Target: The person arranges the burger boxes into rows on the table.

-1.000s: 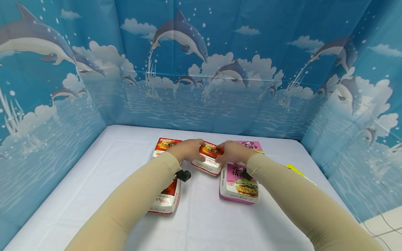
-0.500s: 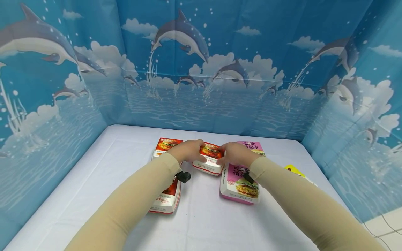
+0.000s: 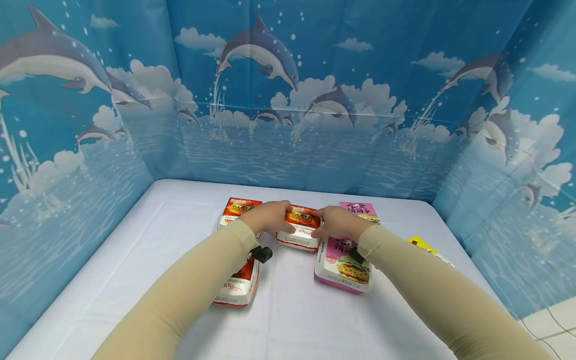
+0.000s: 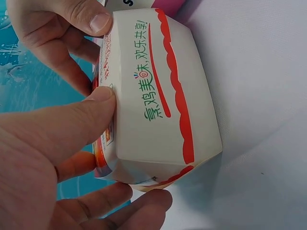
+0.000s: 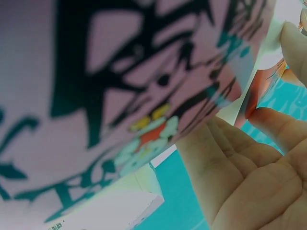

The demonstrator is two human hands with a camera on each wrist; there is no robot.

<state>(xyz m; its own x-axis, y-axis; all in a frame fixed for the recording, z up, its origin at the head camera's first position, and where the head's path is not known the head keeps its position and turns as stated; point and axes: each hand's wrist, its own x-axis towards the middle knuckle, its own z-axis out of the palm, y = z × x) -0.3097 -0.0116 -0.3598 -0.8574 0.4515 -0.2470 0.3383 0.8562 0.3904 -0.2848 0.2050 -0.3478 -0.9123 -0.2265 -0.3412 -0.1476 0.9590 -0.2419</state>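
A red and white burger box (image 3: 300, 229) with a burger picture on its lid sits between my two hands, behind the middle of the white table. My left hand (image 3: 268, 217) grips its left end; in the left wrist view the thumb rests on the lid edge of the burger box (image 4: 148, 91) and the fingers reach round its end. At the opposite end my right hand (image 3: 340, 222) holds the box with its thumb on the lid edge. A pink burger box (image 3: 344, 265) lies just below my right hand and fills much of the right wrist view.
Two more red burger boxes, one far (image 3: 240, 206) and one near (image 3: 237, 287), lie at the left, partly behind my left arm. Another pink box (image 3: 365, 211) stands behind my right hand. A yellow item (image 3: 423, 244) shows beyond the right sleeve. A dolphin-print curtain (image 3: 288, 150) encloses the table (image 3: 288, 325).
The held burger box has turned slightly, so its front edge now runs straighter across the table. My right hand has shifted a little toward me; the left has hardly moved.
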